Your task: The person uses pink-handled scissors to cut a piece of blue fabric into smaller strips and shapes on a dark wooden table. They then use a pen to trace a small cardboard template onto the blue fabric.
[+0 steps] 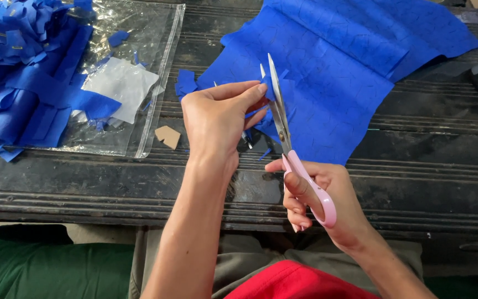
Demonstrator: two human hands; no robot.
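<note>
Left hand [217, 119] pinches small blue piece [268, 88]; right hand [319, 202] grips pink scissors [289, 149] (blades nearly closed), blue sheet [338, 72] beyond.

Both hands [217, 119] [319, 196] raised, fingers curled

A dark, worn, grooved wooden workbench [416, 182] in even light.

A clear plastic bag [150, 66] lies flat on the dark wooden bench [427, 166], with 1 pile of blue cut pieces [23, 61] on its left part. A white sheet [121, 83] rests on the bag, and 1 small tan cardboard piece [167, 137] lies just beside its lower right corner.
</note>
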